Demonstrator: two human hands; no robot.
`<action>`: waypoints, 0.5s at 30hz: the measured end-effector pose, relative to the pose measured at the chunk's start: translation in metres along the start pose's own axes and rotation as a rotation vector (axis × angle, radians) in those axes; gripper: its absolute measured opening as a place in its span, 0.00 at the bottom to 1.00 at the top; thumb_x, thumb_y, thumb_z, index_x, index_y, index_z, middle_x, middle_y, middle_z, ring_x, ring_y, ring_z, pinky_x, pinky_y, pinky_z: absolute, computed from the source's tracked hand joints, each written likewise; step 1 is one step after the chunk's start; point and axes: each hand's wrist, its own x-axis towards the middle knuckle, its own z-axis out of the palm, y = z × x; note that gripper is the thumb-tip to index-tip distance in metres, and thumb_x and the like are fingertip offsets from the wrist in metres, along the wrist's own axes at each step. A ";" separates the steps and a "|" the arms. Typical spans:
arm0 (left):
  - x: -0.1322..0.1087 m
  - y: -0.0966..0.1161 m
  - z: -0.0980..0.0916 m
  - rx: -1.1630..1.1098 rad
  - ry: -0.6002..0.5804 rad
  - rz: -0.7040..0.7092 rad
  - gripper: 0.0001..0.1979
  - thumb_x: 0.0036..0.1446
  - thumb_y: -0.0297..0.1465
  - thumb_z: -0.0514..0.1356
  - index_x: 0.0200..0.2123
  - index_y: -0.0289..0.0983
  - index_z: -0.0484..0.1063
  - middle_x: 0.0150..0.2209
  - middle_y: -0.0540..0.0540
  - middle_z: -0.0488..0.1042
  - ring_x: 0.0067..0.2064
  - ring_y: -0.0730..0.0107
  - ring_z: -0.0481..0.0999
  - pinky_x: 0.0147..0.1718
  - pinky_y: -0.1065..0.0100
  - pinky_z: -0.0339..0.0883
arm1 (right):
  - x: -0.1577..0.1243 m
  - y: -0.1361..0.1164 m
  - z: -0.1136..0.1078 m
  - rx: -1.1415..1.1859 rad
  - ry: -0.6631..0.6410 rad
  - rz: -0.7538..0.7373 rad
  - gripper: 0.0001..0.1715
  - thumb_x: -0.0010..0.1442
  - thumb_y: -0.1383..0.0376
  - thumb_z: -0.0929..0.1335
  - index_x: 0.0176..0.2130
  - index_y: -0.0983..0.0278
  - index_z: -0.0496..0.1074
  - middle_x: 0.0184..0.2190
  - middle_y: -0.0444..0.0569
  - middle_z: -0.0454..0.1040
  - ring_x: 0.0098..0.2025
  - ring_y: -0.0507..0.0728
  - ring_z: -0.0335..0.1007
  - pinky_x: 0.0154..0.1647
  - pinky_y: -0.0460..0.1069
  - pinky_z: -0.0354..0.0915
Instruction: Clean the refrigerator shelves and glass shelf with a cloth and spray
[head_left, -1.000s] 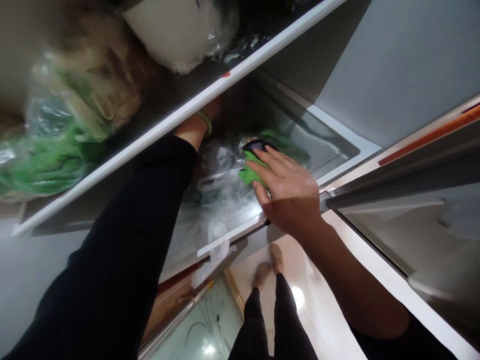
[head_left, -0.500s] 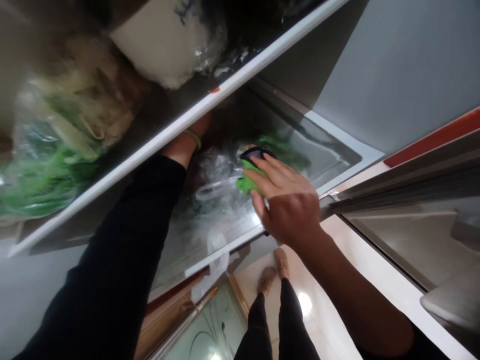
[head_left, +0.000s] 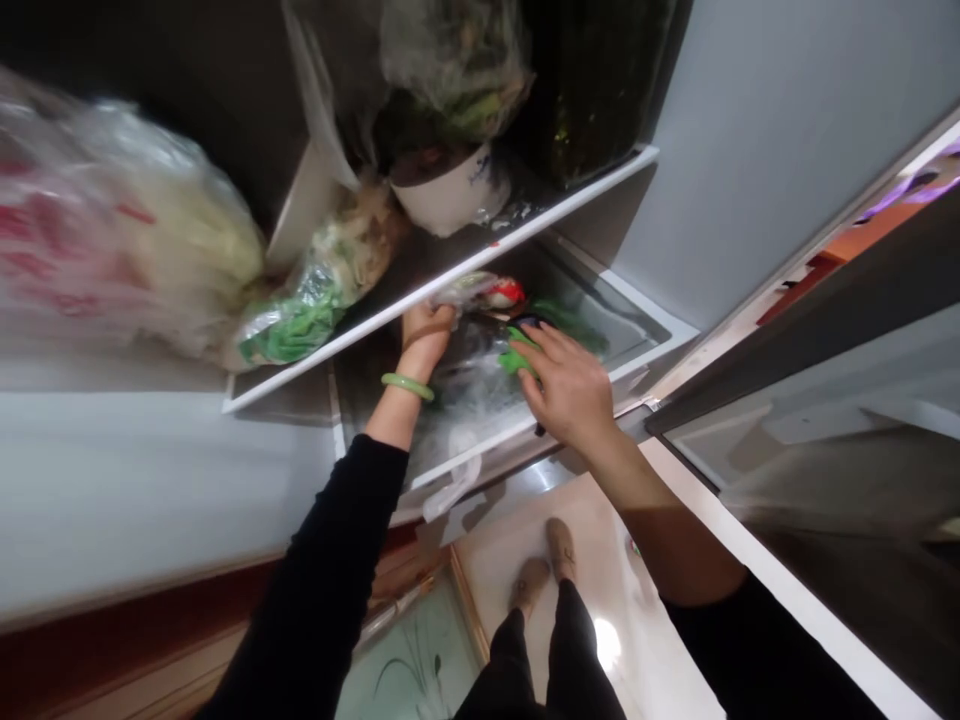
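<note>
My left hand (head_left: 429,335), with a green bangle at the wrist, is closed on a clear plastic bag (head_left: 466,290) at the front edge of the fridge shelf. Something red and white (head_left: 505,292) shows at the bag's far end; its kind I cannot make out. My right hand (head_left: 568,385) has its fingers bent over a soft green and black cloth-like thing (head_left: 514,352). Both hands are over the open drawer (head_left: 637,350), which holds clear plastic bags (head_left: 484,385) and dark green leaves (head_left: 571,328).
The glass shelf's white edge (head_left: 360,325) crosses above the drawer. On it stand a white bowl (head_left: 442,195), a bag of leafy vegetables (head_left: 296,315) and a large plastic bag (head_left: 135,230). The open fridge door (head_left: 847,400) is at the right.
My left hand has come out from under the shelf, and the plastic bag with the red and white thing now shows. My right hand still holds the green thing. The view has drawn back.
</note>
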 end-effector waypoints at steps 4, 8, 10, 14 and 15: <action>-0.028 0.014 -0.023 -0.028 0.035 0.001 0.09 0.50 0.29 0.65 0.37 0.38 0.81 0.37 0.45 0.85 0.51 0.54 0.84 0.59 0.58 0.74 | 0.000 -0.001 0.001 -0.005 -0.001 0.010 0.22 0.71 0.58 0.67 0.58 0.62 0.80 0.67 0.54 0.74 0.72 0.68 0.67 0.72 0.65 0.65; -0.071 0.022 -0.059 -0.162 0.068 -0.105 0.14 0.51 0.35 0.68 0.41 0.36 0.82 0.42 0.42 0.86 0.49 0.54 0.84 0.56 0.57 0.75 | 0.007 -0.004 -0.005 0.056 -0.010 0.090 0.19 0.71 0.55 0.67 0.48 0.61 0.84 0.62 0.53 0.79 0.68 0.67 0.71 0.70 0.63 0.66; -0.094 0.023 -0.078 -0.215 0.078 -0.172 0.15 0.50 0.37 0.69 0.41 0.36 0.82 0.44 0.41 0.86 0.51 0.53 0.84 0.57 0.57 0.75 | 0.017 -0.007 -0.011 0.072 0.001 0.157 0.18 0.71 0.56 0.66 0.41 0.60 0.84 0.58 0.53 0.82 0.66 0.67 0.73 0.69 0.62 0.67; -0.130 0.021 -0.108 -0.277 0.085 -0.328 0.17 0.48 0.38 0.72 0.41 0.36 0.82 0.44 0.41 0.86 0.51 0.53 0.84 0.59 0.55 0.75 | 0.050 -0.020 -0.016 -0.027 0.021 0.184 0.14 0.68 0.61 0.66 0.45 0.59 0.83 0.57 0.55 0.81 0.67 0.71 0.67 0.68 0.66 0.63; -0.136 0.021 -0.113 -0.293 0.084 -0.365 0.18 0.48 0.38 0.73 0.41 0.36 0.82 0.44 0.42 0.86 0.51 0.54 0.85 0.59 0.55 0.75 | 0.060 -0.023 -0.014 -0.067 -0.034 0.174 0.16 0.67 0.63 0.67 0.49 0.61 0.82 0.57 0.57 0.80 0.66 0.72 0.67 0.67 0.66 0.62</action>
